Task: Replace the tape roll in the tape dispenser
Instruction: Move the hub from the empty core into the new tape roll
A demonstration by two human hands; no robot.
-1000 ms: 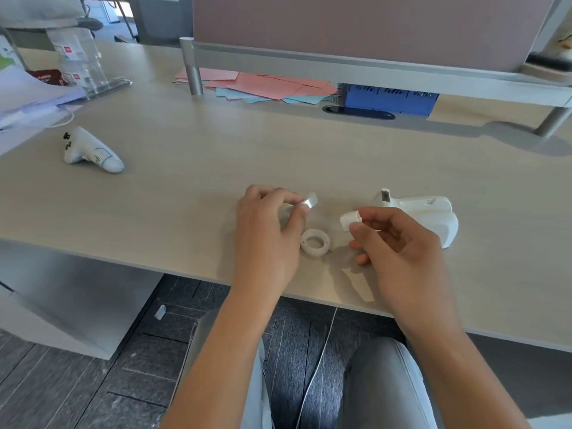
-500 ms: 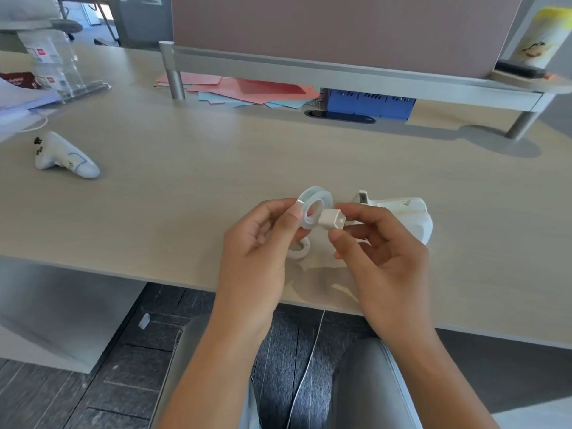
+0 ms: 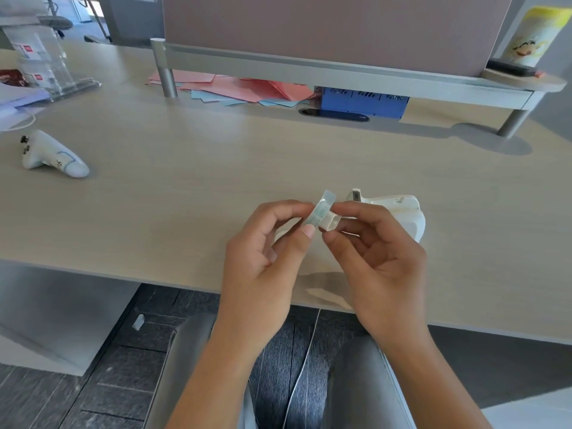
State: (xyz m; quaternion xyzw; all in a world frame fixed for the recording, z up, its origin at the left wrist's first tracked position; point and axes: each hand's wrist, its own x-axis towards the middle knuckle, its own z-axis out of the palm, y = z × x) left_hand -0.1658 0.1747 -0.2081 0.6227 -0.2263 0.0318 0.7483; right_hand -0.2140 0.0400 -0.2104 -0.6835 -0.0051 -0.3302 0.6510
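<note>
So you're pinching the tape roll (image 3: 320, 209) in left hand (image 3: 266, 243) | right hand (image 3: 376, 252) fingers pinch the spindle (image 3: 331, 222), lined up to seat | dispenser (image 3: 399, 212) waits far right

Glossy clear tape roll (image 3: 320, 209), white plastic dispenser (image 3: 399, 212), matt wood-grain desk (image 3: 185, 187).

no legible text; red labels on clear stand (image 3: 40, 69) at 10 o'clock and blue box (image 3: 362, 100) markings too blurred.

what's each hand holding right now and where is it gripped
Left hand pinches the tape roll by its rim; right hand grips the white spindle at its end.
</note>
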